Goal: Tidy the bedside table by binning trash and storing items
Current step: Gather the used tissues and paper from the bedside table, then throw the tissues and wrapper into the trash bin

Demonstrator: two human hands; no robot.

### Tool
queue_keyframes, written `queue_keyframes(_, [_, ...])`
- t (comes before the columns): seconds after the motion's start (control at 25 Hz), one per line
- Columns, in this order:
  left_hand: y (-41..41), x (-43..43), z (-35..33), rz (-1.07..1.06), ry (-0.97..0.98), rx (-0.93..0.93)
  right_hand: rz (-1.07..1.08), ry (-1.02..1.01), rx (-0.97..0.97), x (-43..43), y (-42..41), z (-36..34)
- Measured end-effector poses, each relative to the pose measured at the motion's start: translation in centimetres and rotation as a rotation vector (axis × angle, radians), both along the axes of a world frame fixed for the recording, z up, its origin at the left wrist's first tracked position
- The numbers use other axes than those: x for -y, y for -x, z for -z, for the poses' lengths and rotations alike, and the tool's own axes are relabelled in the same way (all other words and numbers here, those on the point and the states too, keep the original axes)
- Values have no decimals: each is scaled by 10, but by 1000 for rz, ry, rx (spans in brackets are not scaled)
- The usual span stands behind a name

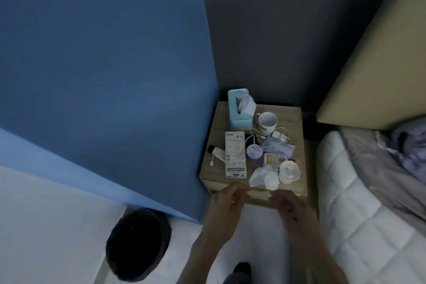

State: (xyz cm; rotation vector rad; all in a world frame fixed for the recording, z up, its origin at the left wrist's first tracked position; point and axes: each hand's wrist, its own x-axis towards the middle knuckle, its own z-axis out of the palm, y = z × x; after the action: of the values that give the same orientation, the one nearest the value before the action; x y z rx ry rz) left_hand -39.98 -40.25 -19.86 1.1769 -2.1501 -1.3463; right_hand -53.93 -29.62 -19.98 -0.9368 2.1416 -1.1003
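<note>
The wooden bedside table stands in the corner, cluttered. On it are a teal tissue box, a white mug, a long white packet, a small tube, a round tin, a white charger with cable, a bluish pouch, a small orange-white packet, crumpled tissue and a pale round lid. My left hand and my right hand hover at the table's front edge, fingers loosely curled, below the tissue. Neither visibly holds anything.
A black bin with a dark liner stands on the pale floor at the lower left, beside the blue wall. A bed with a white quilt and beige headboard lies right of the table.
</note>
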Motion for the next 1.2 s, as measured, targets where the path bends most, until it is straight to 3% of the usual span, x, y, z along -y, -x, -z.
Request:
queue_keyframes(0.24, [-7, 9, -71, -183, 3, -96, -372, 86, 55, 70, -10, -70])
queue_keyframes(0.44, [-35, -4, -92, -745, 50, -98, -851, 84, 255, 127, -46, -86])
queue_keyframes(0.6, [-75, -34, -64, -1148, -7, -73, -1321, -57, 289, 143, -99, -63])
queue_keyframes(0.72, [-113, -49, 8, -1424, -157, -151, -1397, -275, 352, 149, -150, 18])
queue_keyframes(0.88, [-174, -55, 155, -1752, -451, -500, -1092, -708, 622, 159, -227, 187])
queue_keyframes(1.12, [-233, -38, 347, -1674, -476, -400, -906, -793, 690, 184, -300, 395])
queue_keyframes(1.2, [-242, -25, 381, -1588, -448, -270, -1008, -735, 474, 193, -314, 428])
